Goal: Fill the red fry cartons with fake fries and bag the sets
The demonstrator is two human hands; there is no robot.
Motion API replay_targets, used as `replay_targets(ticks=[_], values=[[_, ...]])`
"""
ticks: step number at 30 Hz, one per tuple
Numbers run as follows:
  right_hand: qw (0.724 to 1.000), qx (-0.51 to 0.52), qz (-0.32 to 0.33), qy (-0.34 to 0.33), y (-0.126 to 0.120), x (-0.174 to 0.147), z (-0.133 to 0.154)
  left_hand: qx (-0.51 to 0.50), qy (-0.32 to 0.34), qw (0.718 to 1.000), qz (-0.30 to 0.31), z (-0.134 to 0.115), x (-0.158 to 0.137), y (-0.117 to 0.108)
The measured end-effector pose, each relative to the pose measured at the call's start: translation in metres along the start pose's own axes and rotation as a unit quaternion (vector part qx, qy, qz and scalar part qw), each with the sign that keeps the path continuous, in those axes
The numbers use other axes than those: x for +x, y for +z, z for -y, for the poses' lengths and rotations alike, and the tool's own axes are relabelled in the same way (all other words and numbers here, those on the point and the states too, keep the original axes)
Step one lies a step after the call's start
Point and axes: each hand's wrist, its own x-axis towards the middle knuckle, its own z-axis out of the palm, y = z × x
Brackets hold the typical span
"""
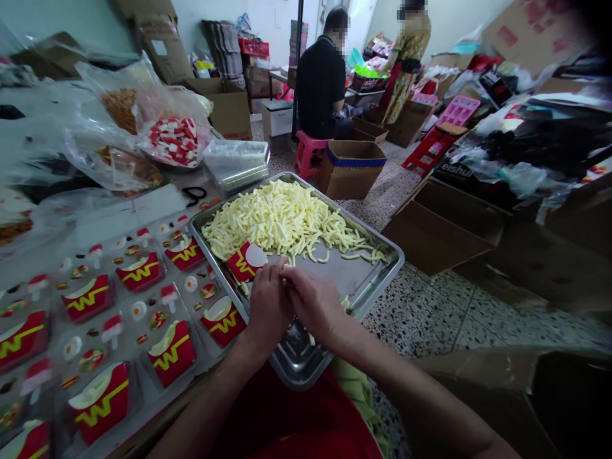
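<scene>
My left hand [270, 299] and my right hand [315, 303] meet over the near part of a metal tray [389, 271]. Both are closed, fingertips together, and what they hold is hidden by the fingers. Just beyond them in the tray lies a heap of pale yellow fry-shaped sticks [268, 217]. A red fry box [243, 261] with a yellow zigzag and a white rounded part rests against the heap, close to my left fingers. A few loose sticks lie near my right hand.
Left of the tray, clear packs with red fry boxes [174, 354] and small food-shaped pieces cover the table. Behind them are black scissors [194, 195], clear plastic trays [239, 162] and a bag of red-and-white pieces [174, 140]. Cardboard boxes [351, 172] stand around; two people are farther back.
</scene>
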Motion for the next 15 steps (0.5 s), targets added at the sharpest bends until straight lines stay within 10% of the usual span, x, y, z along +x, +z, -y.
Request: replay_targets(ticks=[7,15], values=[[0.994,-0.089,-0.038,-0.041,-0.028,0.015,0.011,-0.04,-0.049,0.998,-0.032,0.014,0.006,-0.011],[0.98,-0.151,0.12,-0.044,-0.002,0.007,0.02,-0.028,0.054,0.998,-0.019,0.017,-0.007,-0.013]])
